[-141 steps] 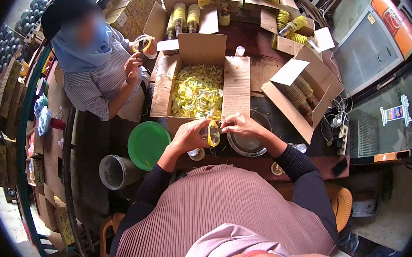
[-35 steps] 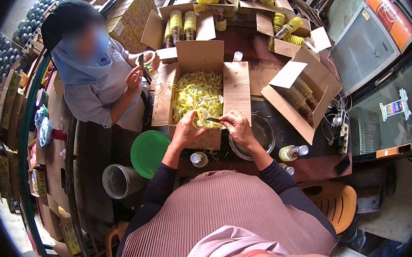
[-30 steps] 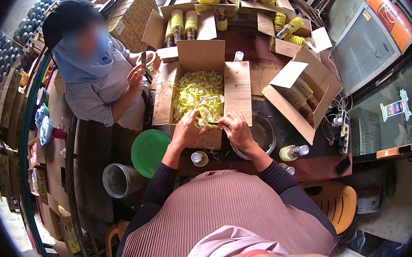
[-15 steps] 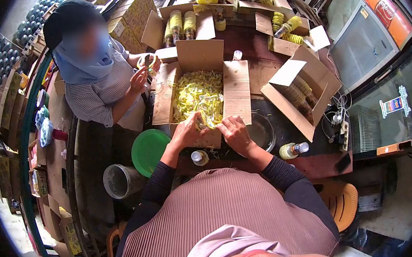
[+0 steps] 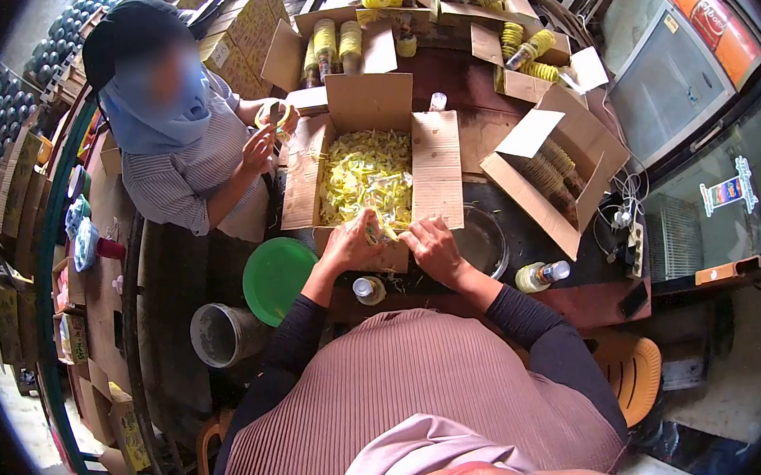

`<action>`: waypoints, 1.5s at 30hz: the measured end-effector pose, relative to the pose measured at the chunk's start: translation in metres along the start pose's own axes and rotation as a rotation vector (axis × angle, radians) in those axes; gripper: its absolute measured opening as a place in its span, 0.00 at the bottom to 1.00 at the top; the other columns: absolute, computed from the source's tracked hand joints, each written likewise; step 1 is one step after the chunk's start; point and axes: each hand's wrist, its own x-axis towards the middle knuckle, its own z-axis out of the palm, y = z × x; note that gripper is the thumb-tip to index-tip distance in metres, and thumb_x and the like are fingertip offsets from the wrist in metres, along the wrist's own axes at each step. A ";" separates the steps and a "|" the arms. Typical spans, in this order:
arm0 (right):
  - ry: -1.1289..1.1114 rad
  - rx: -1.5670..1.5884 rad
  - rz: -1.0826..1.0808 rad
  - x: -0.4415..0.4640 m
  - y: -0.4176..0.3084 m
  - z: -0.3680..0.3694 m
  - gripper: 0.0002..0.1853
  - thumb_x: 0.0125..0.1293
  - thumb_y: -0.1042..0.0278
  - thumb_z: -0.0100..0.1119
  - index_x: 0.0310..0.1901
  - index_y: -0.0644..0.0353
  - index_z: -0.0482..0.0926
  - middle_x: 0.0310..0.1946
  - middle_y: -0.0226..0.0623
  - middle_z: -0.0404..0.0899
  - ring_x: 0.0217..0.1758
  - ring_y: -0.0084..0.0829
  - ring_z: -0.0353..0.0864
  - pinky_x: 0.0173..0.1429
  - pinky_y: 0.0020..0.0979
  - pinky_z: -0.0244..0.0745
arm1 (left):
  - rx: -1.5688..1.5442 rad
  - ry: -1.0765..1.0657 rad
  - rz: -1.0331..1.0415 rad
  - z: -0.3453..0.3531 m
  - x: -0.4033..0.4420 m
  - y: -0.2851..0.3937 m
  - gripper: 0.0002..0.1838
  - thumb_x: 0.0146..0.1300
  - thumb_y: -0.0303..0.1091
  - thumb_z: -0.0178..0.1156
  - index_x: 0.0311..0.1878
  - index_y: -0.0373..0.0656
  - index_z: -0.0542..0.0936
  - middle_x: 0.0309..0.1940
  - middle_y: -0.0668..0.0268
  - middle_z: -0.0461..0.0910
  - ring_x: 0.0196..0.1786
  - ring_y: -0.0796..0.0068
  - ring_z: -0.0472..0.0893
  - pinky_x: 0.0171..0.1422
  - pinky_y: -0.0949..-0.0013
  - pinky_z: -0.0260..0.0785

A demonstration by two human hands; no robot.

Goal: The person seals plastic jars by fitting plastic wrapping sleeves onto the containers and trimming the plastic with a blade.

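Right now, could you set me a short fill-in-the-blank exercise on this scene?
The open brown cardboard box beyond the person's bare left hand and bare right hand holds a heap of thin strips mostly coloured ____.
The orange-topped grey fridge stands on the picture's ____ side.
Beside the grey round bucket is a large round plastic item coloured ____.

Missing words: yellow; right; green.

Strips (image 5: 364,177) are coloured yellow | basin (image 5: 277,281) is coloured green | co-worker's shirt (image 5: 164,191) is striped grey-white | chair (image 5: 645,370) is coloured orange
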 end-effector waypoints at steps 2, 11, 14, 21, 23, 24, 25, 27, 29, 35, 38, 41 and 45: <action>-0.004 0.026 0.011 -0.003 0.000 0.005 0.08 0.56 0.68 0.55 0.36 0.59 0.81 0.39 0.37 0.80 0.46 0.33 0.78 0.52 0.36 0.70 | -0.071 -0.042 0.024 0.002 0.000 -0.004 0.32 0.47 0.45 0.71 0.53 0.44 0.70 0.42 0.50 0.80 0.46 0.49 0.80 0.47 0.54 0.71; 0.015 0.359 0.382 0.004 0.019 0.012 0.06 0.56 0.71 0.62 0.36 0.55 0.82 0.34 0.35 0.78 0.42 0.36 0.78 0.50 0.37 0.70 | -0.408 0.022 0.053 0.011 0.005 -0.026 0.34 0.48 0.41 0.74 0.54 0.38 0.69 0.44 0.49 0.80 0.50 0.53 0.80 0.52 0.59 0.71; 0.028 0.559 0.591 0.000 0.038 0.028 0.04 0.58 0.69 0.63 0.35 0.56 0.83 0.33 0.36 0.79 0.41 0.38 0.78 0.48 0.37 0.71 | -0.374 0.128 -0.018 0.017 0.005 -0.028 0.33 0.49 0.42 0.73 0.55 0.39 0.69 0.44 0.48 0.80 0.50 0.52 0.80 0.52 0.59 0.71; -0.018 0.442 0.809 -0.026 0.063 0.077 0.07 0.56 0.68 0.64 0.37 0.56 0.82 0.34 0.38 0.81 0.42 0.39 0.80 0.47 0.38 0.72 | -0.047 0.274 -0.093 0.012 -0.006 -0.006 0.32 0.48 0.40 0.72 0.52 0.37 0.69 0.38 0.50 0.80 0.43 0.48 0.80 0.44 0.54 0.72; -0.051 0.325 0.780 -0.033 0.066 0.086 0.08 0.56 0.67 0.64 0.38 0.55 0.82 0.34 0.38 0.81 0.42 0.39 0.79 0.47 0.39 0.71 | -0.030 0.290 -0.076 0.014 -0.009 -0.005 0.32 0.47 0.40 0.72 0.52 0.37 0.70 0.38 0.51 0.80 0.43 0.48 0.80 0.44 0.54 0.72; -0.083 0.204 0.747 -0.033 0.066 0.086 0.09 0.56 0.65 0.65 0.38 0.55 0.81 0.34 0.38 0.80 0.43 0.40 0.78 0.47 0.40 0.71 | -0.013 0.307 -0.060 0.014 -0.010 -0.005 0.32 0.46 0.39 0.72 0.52 0.37 0.70 0.37 0.51 0.80 0.43 0.47 0.79 0.45 0.53 0.72; -0.116 0.084 0.712 -0.033 0.066 0.086 0.10 0.55 0.64 0.66 0.37 0.55 0.80 0.33 0.39 0.79 0.44 0.41 0.78 0.47 0.42 0.70 | -0.013 0.308 -0.060 0.015 -0.010 -0.005 0.32 0.46 0.39 0.72 0.52 0.37 0.70 0.37 0.51 0.80 0.43 0.47 0.79 0.45 0.53 0.72; 0.006 -0.009 0.666 -0.026 0.061 0.081 0.10 0.56 0.60 0.66 0.34 0.56 0.79 0.33 0.39 0.78 0.44 0.42 0.77 0.47 0.43 0.70 | 0.003 0.303 0.002 0.017 -0.011 -0.006 0.32 0.45 0.37 0.73 0.53 0.38 0.70 0.39 0.52 0.79 0.45 0.48 0.79 0.48 0.55 0.71; 0.125 -0.102 0.619 -0.013 0.052 0.070 0.12 0.56 0.57 0.66 0.32 0.56 0.78 0.33 0.39 0.77 0.44 0.42 0.76 0.46 0.44 0.70 | 0.044 0.303 0.014 0.015 -0.013 -0.001 0.33 0.44 0.36 0.73 0.53 0.38 0.71 0.41 0.52 0.79 0.47 0.50 0.78 0.50 0.55 0.70; -0.366 0.359 0.553 0.038 0.006 -0.005 0.24 0.66 0.43 0.52 0.31 0.60 0.78 0.32 0.42 0.76 0.41 0.45 0.76 0.47 0.44 0.71 | 0.130 0.277 0.095 0.016 -0.012 0.017 0.35 0.42 0.35 0.73 0.55 0.37 0.71 0.46 0.54 0.78 0.51 0.54 0.78 0.55 0.58 0.70; -0.281 0.386 0.517 0.026 0.008 0.014 0.22 0.67 0.47 0.51 0.33 0.60 0.78 0.33 0.43 0.76 0.42 0.46 0.76 0.47 0.42 0.72 | 0.129 0.264 0.131 0.011 -0.012 0.020 0.33 0.44 0.34 0.71 0.56 0.39 0.72 0.46 0.55 0.79 0.50 0.56 0.79 0.54 0.59 0.71; -0.345 0.608 0.475 0.029 0.019 -0.005 0.18 0.68 0.51 0.53 0.37 0.61 0.78 0.33 0.42 0.75 0.40 0.46 0.75 0.45 0.40 0.70 | -0.313 0.052 0.063 -0.005 -0.013 0.024 0.24 0.49 0.31 0.68 0.51 0.42 0.75 0.39 0.60 0.81 0.42 0.64 0.82 0.48 0.66 0.73; -0.388 0.987 0.430 0.035 0.024 -0.032 0.18 0.70 0.54 0.53 0.38 0.64 0.77 0.31 0.37 0.70 0.38 0.37 0.71 0.44 0.35 0.65 | -0.747 -0.199 0.152 -0.026 -0.015 0.026 0.22 0.50 0.30 0.69 0.49 0.41 0.75 0.34 0.74 0.75 0.37 0.84 0.73 0.46 0.76 0.68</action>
